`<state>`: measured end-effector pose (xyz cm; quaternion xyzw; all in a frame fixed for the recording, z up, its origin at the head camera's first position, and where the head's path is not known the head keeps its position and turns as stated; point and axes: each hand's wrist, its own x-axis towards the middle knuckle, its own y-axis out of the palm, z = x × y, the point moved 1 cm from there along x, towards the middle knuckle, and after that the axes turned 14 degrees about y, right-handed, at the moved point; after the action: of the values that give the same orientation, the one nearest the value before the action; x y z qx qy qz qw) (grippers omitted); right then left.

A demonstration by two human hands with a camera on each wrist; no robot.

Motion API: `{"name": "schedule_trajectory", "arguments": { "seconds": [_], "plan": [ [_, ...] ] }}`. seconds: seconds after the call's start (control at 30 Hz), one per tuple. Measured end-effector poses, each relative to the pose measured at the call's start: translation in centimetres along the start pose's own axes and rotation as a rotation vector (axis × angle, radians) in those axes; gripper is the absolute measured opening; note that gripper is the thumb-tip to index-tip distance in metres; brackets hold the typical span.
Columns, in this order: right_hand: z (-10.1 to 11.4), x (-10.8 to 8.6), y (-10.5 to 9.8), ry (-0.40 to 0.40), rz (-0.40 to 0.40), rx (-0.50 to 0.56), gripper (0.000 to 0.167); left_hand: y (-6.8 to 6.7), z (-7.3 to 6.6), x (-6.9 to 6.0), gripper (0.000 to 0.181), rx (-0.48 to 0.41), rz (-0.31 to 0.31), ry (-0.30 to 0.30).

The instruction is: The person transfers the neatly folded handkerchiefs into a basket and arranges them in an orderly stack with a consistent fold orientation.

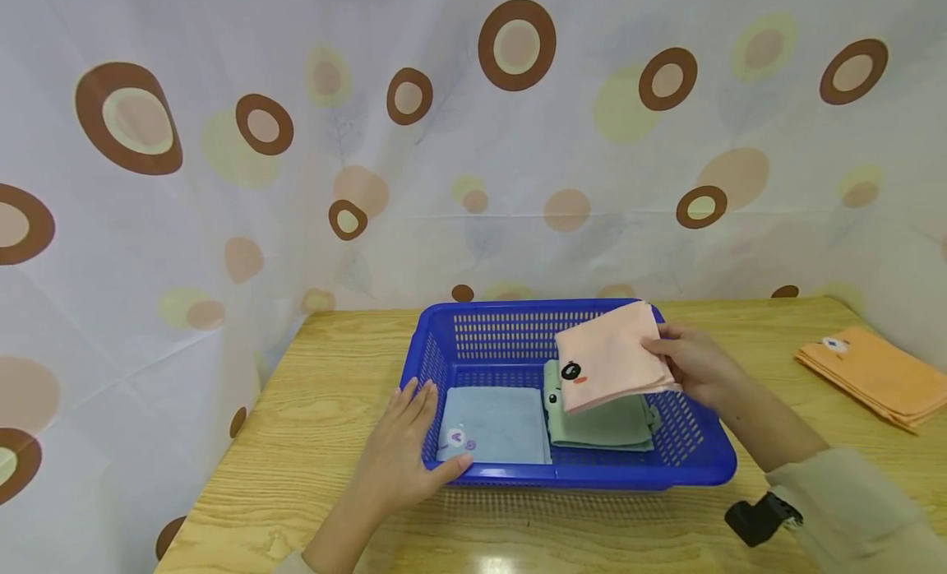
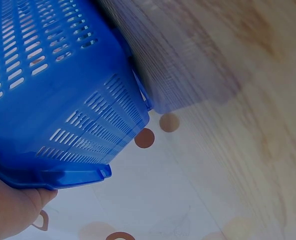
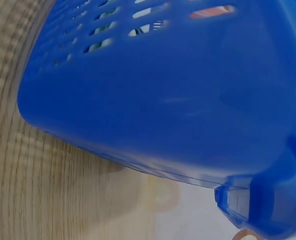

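My right hand (image 1: 691, 364) pinches a folded pink towel (image 1: 610, 356) by its right edge, in the head view. The towel, with an embroidered eye and orange cheek, hangs tilted over a folded green towel (image 1: 607, 430) and partly covers it. Both are at the right side of a blue plastic basket (image 1: 629, 475). A folded light blue towel (image 1: 496, 426) lies flat in the basket's left half. My left hand (image 1: 403, 451) rests on the basket's front-left corner, fingers extended along the left rim and thumb over the front rim. The right wrist view shows only the basket's outside, not the hand.
A folded orange towel stack (image 1: 880, 372) lies on the wooden table (image 1: 318, 393), right of the basket. A patterned curtain (image 1: 436, 163) hangs behind the table and along its left. Under my right sleeve hangs a black strap piece (image 1: 762, 516).
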<state>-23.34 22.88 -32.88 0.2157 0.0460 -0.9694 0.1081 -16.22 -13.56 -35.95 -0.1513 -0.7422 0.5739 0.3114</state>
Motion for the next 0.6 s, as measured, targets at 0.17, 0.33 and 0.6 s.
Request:
{"name": "schedule_trajectory", "arguments": {
  "seconds": [0.17, 0.33, 0.6],
  "plan": [
    [-0.1, 0.4, 0.8, 0.007, 0.021, 0.022, 0.054, 0.1, 0.0, 0.0, 0.091, 0.001, 0.009, -0.008],
    [-0.3, 0.7, 1.6, 0.034, 0.019, 0.028, 0.045, 0.1, 0.0, 0.0, 0.091, 0.006, 0.012, -0.002],
    [-0.4, 1.1, 2.3, 0.048, 0.003, 0.01, 0.042, 0.2, 0.1, 0.0, 0.09, 0.016, -0.002, 0.013]
  ]
}}
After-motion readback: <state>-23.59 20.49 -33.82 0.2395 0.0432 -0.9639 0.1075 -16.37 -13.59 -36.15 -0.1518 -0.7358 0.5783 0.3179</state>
